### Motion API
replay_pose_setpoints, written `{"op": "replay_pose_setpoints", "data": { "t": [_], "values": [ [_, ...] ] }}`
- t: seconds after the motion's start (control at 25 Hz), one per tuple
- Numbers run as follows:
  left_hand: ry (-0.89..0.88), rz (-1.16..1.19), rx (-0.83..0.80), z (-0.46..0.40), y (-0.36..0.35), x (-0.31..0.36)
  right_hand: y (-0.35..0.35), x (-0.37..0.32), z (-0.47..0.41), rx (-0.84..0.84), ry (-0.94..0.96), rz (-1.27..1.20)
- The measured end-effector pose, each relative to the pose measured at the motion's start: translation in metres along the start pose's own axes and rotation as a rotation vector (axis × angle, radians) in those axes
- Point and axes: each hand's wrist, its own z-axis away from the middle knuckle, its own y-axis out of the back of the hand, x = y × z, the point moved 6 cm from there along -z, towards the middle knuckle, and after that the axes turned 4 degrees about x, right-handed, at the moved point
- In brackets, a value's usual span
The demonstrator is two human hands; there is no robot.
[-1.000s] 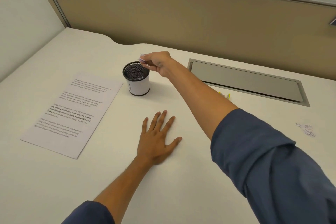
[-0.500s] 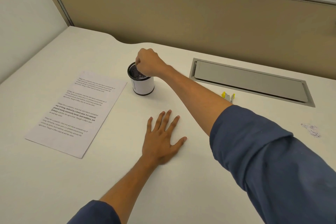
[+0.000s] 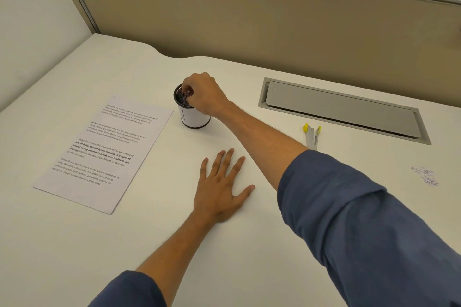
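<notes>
A cup (image 3: 195,117) stood upright on a pale surface (image 3: 74,244), just right of a printed sheet (image 3: 104,152) and near a grey hatch (image 3: 341,109). It was a small cylinder of black mesh with a black rim and a black base ring. A white label bearing one dark vertical line wrapped its wall. The right grip (image 3: 203,93) hung over the cup's mouth, fingers curled, pinching a small pale item (image 3: 189,92) too small to identify. The left grip (image 3: 220,189) lay flat on the surface nearer the person, fingers spread, holding nothing. A yellow-tipped clip (image 3: 311,136) lay by the hatch.
</notes>
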Motion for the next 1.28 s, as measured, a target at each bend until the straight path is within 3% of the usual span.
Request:
{"op": "replay_pose_setpoints", "data": {
  "t": [0.16, 0.32, 0.52, 0.64, 0.8, 1.0, 1.28],
  "values": [
    [-0.001, 0.005, 0.017, 0.000, -0.002, 0.000, 0.012, 0.003, 0.006, 0.091, -0.019, -0.084],
    [-0.007, 0.011, 0.042, 0.001, 0.000, 0.001, 0.047, 0.019, 0.033, 0.247, -0.117, -0.413],
    [0.001, -0.012, 0.029, 0.002, 0.002, 0.002, 0.098, 0.102, 0.109, 0.393, -0.365, -0.682],
    [0.000, -0.021, 0.042, 0.002, 0.001, 0.003, 0.131, 0.166, 0.173, 0.458, -0.506, -0.714],
    [-0.027, -0.027, 0.084, 0.003, -0.001, 0.005, 0.170, 0.240, 0.254, 0.540, -0.629, -0.660],
    [0.028, 0.001, 0.068, 0.000, -0.007, 0.012, 0.207, 0.327, 0.332, 0.610, -0.758, -0.391],
    [0.127, -0.043, 0.095, -0.001, -0.010, 0.027, 0.215, 0.399, 0.397, 0.386, -0.759, 0.132]
  ]
}}
